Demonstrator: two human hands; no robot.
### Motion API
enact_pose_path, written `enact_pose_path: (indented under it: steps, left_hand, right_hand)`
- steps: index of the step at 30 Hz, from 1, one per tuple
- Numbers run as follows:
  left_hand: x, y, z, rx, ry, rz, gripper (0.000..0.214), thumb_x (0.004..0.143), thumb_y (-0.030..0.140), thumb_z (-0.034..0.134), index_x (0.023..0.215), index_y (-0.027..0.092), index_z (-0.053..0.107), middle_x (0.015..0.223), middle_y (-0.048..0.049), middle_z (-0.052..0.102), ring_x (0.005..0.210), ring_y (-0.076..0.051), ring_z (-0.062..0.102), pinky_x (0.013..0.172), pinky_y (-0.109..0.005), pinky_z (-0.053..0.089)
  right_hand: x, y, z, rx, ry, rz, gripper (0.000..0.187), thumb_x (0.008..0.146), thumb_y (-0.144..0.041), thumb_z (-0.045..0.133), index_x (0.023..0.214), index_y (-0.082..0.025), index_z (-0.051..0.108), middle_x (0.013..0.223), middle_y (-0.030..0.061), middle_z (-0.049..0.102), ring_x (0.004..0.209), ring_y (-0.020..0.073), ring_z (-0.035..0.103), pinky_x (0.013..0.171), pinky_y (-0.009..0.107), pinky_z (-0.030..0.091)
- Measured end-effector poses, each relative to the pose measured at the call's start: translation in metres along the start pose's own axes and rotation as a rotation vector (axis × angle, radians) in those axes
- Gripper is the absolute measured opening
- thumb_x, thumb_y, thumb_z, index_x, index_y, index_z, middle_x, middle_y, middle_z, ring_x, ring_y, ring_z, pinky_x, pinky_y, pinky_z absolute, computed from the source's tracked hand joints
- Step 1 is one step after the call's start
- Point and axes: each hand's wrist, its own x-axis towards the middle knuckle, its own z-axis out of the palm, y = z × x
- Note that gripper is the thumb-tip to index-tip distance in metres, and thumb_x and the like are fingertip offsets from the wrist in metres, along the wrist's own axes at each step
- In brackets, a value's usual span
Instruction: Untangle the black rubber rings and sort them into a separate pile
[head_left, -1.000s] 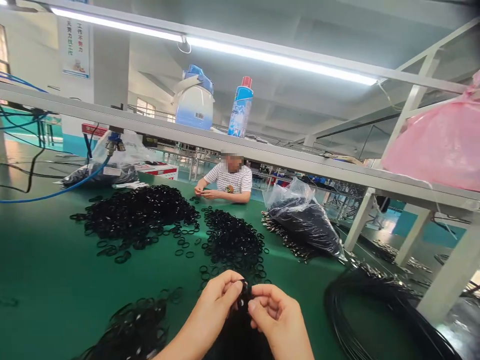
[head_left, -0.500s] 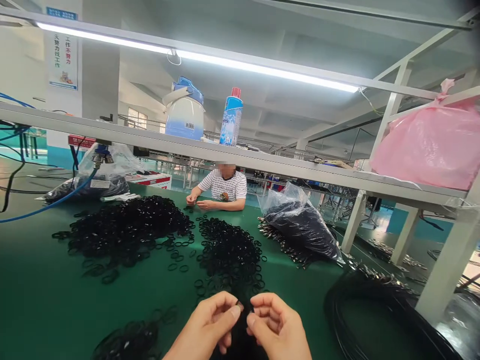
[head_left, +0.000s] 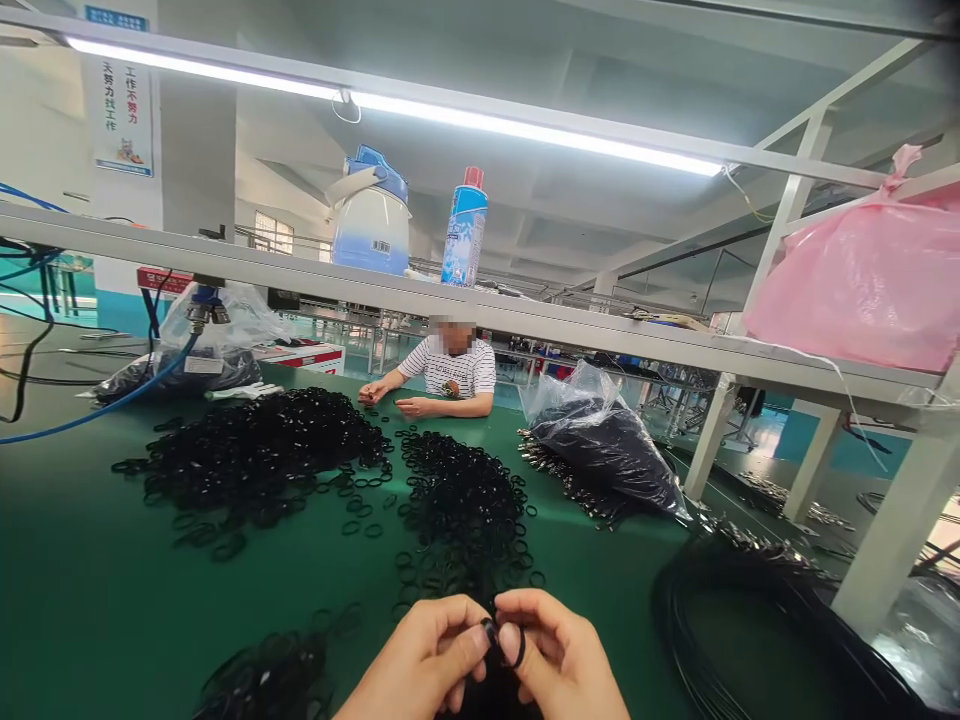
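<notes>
Close together at the bottom middle, both hands work over a pile of black rings [head_left: 465,490]. My left hand [head_left: 431,655] pinches a small black ring [head_left: 489,630] between thumb and forefinger. Just beside it, my right hand [head_left: 562,650] is closed, with a black ring [head_left: 521,645] showing as a dark band against the thumb. Whether these are two rings or parts of one I cannot tell. Under the hands the ring pile is dark and partly hidden.
More black rings lie in a large heap [head_left: 262,450] and a smaller heap [head_left: 262,680]. A clear bag [head_left: 607,440] of black parts rests on the green table [head_left: 90,600], near coiled black cables [head_left: 675,640]. Across the table sits a person [head_left: 461,370]. A shelf [head_left: 525,310] spans overhead.
My hands have come closer together, and a black band now shows at the right thumb. The person's hands opposite have moved further apart.
</notes>
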Motion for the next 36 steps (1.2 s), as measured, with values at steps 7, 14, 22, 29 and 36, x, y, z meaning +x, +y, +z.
enact_pose_path:
  steps: [7, 14, 22, 29, 36]
  left_hand:
    - [-0.008, 0.011, 0.007, 0.351, 0.187, 0.078, 0.012, 0.08, 0.024, 0.052, 0.08, 0.021, 0.063, 0.065, 0.0038, 0.055, 0.06, -0.012, 0.047, 0.054, -0.02, 0.034]
    - [-0.009, 0.019, -0.002, 0.257, 0.246, 0.17, 0.013, 0.085, 0.024, 0.046, 0.079, 0.022, 0.058, 0.068, 0.0036, 0.055, 0.063, -0.013, 0.052, 0.06, -0.021, 0.04]
    - [0.002, -0.01, -0.023, 0.484, 0.065, 0.056, 0.025, 0.082, 0.02, 0.047, 0.092, 0.027, 0.068, 0.097, 0.0021, 0.068, 0.095, -0.019, 0.059, 0.084, -0.028, 0.042]
    - [0.0, -0.007, -0.026, 0.517, 0.129, 0.052, 0.026, 0.082, 0.024, 0.047, 0.098, 0.028, 0.068, 0.106, 0.0028, 0.068, 0.099, -0.019, 0.058, 0.085, -0.027, 0.043]
    - [-0.006, 0.011, -0.019, 0.344, -0.034, 0.03, 0.024, 0.084, 0.029, 0.044, 0.091, 0.024, 0.067, 0.086, 0.0034, 0.068, 0.077, -0.015, 0.059, 0.066, -0.022, 0.042]
  right_hand:
    - [-0.009, -0.018, 0.0, -0.2, 0.003, -0.021, 0.013, 0.071, -0.024, 0.059, 0.078, -0.015, 0.065, 0.069, 0.0036, 0.064, 0.061, 0.0151, 0.056, 0.056, 0.024, 0.044]
    - [-0.009, -0.019, -0.007, -0.371, 0.154, -0.057, 0.003, 0.076, -0.02, 0.05, 0.075, -0.02, 0.053, 0.066, -0.0022, 0.056, 0.058, 0.0131, 0.051, 0.054, 0.021, 0.04]
    - [-0.018, -0.007, 0.0, -0.974, 0.013, -0.225, 0.036, 0.077, -0.001, 0.042, 0.081, -0.027, 0.066, 0.092, 0.0003, 0.062, 0.082, 0.0174, 0.058, 0.066, 0.025, 0.039]
    - [-0.022, 0.02, 0.028, -1.048, -0.147, -0.18, 0.018, 0.059, -0.006, 0.067, 0.059, -0.024, 0.068, 0.076, 0.0011, 0.062, 0.077, 0.0199, 0.055, 0.063, 0.027, 0.038]
    - [-0.013, -0.004, 0.009, -0.422, -0.011, 0.04, 0.014, 0.073, -0.02, 0.057, 0.078, -0.022, 0.07, 0.071, 0.0, 0.068, 0.065, 0.0169, 0.06, 0.06, 0.023, 0.043]
